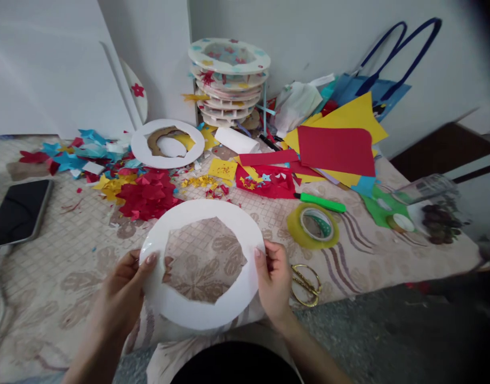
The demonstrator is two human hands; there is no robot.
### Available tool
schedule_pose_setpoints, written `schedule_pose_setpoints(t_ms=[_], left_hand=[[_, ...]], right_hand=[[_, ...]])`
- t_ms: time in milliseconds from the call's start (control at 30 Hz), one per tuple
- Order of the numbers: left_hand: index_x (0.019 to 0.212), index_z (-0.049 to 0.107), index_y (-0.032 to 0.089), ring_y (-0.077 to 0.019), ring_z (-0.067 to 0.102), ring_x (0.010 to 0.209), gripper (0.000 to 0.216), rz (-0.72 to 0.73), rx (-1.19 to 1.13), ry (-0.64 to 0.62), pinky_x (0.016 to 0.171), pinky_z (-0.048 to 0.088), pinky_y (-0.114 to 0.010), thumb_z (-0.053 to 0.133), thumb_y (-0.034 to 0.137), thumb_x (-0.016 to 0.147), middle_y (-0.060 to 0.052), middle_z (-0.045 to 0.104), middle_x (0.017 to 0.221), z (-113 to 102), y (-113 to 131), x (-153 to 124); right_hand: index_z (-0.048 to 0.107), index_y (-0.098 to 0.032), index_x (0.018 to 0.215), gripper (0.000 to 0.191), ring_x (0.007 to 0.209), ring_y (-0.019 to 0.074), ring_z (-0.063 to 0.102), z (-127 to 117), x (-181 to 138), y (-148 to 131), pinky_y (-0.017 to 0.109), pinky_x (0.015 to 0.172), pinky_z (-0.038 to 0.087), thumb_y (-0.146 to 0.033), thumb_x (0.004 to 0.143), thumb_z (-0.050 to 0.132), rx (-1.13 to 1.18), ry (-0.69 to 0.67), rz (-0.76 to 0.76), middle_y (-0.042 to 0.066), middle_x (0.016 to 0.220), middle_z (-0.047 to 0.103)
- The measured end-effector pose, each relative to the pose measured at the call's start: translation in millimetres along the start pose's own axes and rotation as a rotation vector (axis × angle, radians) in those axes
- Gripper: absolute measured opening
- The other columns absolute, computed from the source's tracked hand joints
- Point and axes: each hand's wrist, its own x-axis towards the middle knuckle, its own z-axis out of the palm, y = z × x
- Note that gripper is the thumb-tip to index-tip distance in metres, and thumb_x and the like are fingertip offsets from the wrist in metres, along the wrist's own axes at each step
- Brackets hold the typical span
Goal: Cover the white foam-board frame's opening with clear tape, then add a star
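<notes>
Clothing [233,365], white ring [200,316], patterned tablecloth [77,272], wall [324,37]

The top [237,365] is black, the forearms [95,341] bare.

room leftward, scissors [307,287] beside right hand [274,280]

This seems to be a corner of a home, used for paper handicraft. The tablecloth [64,266] has a soft flower pattern, as in a living room, and a plain pale wall [308,32] rises behind it. The craft shows in the coloured sheets [336,152], the red heap of cut paper [149,194], the tape roll [298,233], the golden scissors [306,286] and the white ring [205,314]. A phone [21,213] and a blue bag [348,88] look like household things.
</notes>
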Motion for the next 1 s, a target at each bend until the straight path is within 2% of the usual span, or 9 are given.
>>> schedule_pose_setpoints(t_ms=[133,267,367,467,567,700,833,933,1000], left_hand=[[0.094,0.061,0.017,-0.019,0.07,0.063,0.048,-0.009,-0.01,-0.076,0.049,0.056,-0.024,0.083,0.048,0.064,-0.004,0.075,0.079,3.6,5.0,-0.4],[0.105,0.065,0.014,-0.0282,0.072,0.088,0.059,-0.069,-0.178,-0.234,0.071,0.06,-0.037,0.069,0.064,0.072,-0.012,0.076,0.095,5.7,10.2,-1.6],[0.11,0.066,0.016,-0.0319,0.069,0.101,0.064,-0.135,-0.317,-0.312,0.083,0.058,-0.043,0.065,0.068,0.073,-0.014,0.075,0.106,9.8,5.9,-7.5],[0.11,0.067,0.018,-0.0304,0.068,0.104,0.057,-0.125,-0.419,-0.305,0.089,0.056,-0.04,0.072,0.06,0.072,-0.012,0.073,0.112,15.8,-6.4,-16.4],[0.107,0.068,0.018,-0.027,0.069,0.102,0.046,-0.095,-0.459,-0.256,0.091,0.054,-0.036,0.081,0.042,0.069,-0.01,0.074,0.11,21.2,-19.0,-23.5],[0.109,0.065,0.019,-0.0236,0.069,0.098,0.04,-0.065,-0.465,-0.188,0.087,0.055,-0.033,0.076,0.037,0.075,-0.009,0.073,0.105,26.2,-26.3,-26.6],[0.123,0.055,0.027,-0.016,0.066,0.088,0.048,0.195,-0.314,0.011,0.074,0.055,-0.026,0.073,0.032,0.079,-0.003,0.068,0.104,28.7,-29.6,-28.7],[0.136,0.046,0.034,-0.0145,0.062,0.084,0.06,0.478,0.006,0.132,0.07,0.052,-0.025,0.07,0.026,0.082,-0.001,0.063,0.097,27.3,-34.6,-31.8],[0.136,0.05,0.034,-0.0155,0.06,0.084,0.056,0.596,0.249,0.169,0.073,0.05,-0.027,0.067,0.024,0.084,-0.001,0.061,0.097,25.2,-37.7,-33.0]], right_hand=[[0.06,-0.017,0.116,0.042,0.073,0.0183,0.066,-7.1,8.9,-3.3,0.027,0.06,0.052,-0.046,0.087,0.062,0.058,-0.052,0.175,0.008,0.094,0.073],[0.06,-0.018,0.125,0.052,0.087,0.0212,0.067,-10.0,16.2,1.0,0.027,0.063,0.052,-0.048,0.084,0.065,0.111,0.019,0.216,0.012,0.118,0.069],[0.059,-0.019,0.128,0.054,0.088,0.0214,0.067,-9.3,18.4,3.1,0.028,0.064,0.052,-0.047,0.083,0.066,0.177,0.042,0.241,0.012,0.119,0.069],[0.06,-0.021,0.128,0.053,0.092,0.0213,0.067,-8.0,19.1,2.5,0.028,0.07,0.053,-0.046,0.082,0.067,0.228,0.061,0.263,0.011,0.118,0.069],[0.06,-0.021,0.128,0.053,0.092,0.0206,0.067,-7.2,19.7,2.2,0.028,0.072,0.053,-0.046,0.082,0.068,0.255,0.079,0.284,0.01,0.117,0.07],[0.06,-0.02,0.13,0.056,0.09,0.0202,0.068,-6.7,19.9,4.1,0.029,0.072,0.054,-0.046,0.081,0.069,0.283,0.097,0.289,0.011,0.115,0.071],[0.056,-0.019,0.134,0.059,0.091,0.0221,0.068,-7.1,19.2,5.6,0.031,0.071,0.055,-0.045,0.082,0.067,0.272,0.131,0.26,0.012,0.114,0.071],[0.057,-0.02,0.135,0.061,0.083,0.0203,0.068,-7.6,19.0,5.5,0.029,0.067,0.055,-0.045,0.08,0.068,0.261,0.172,0.255,0.011,0.108,0.072],[0.056,-0.02,0.135,0.061,0.082,0.02,0.068,-7.8,18.9,4.9,0.029,0.066,0.055,-0.045,0.081,0.068,0.261,0.183,0.245,0.011,0.105,0.073]])
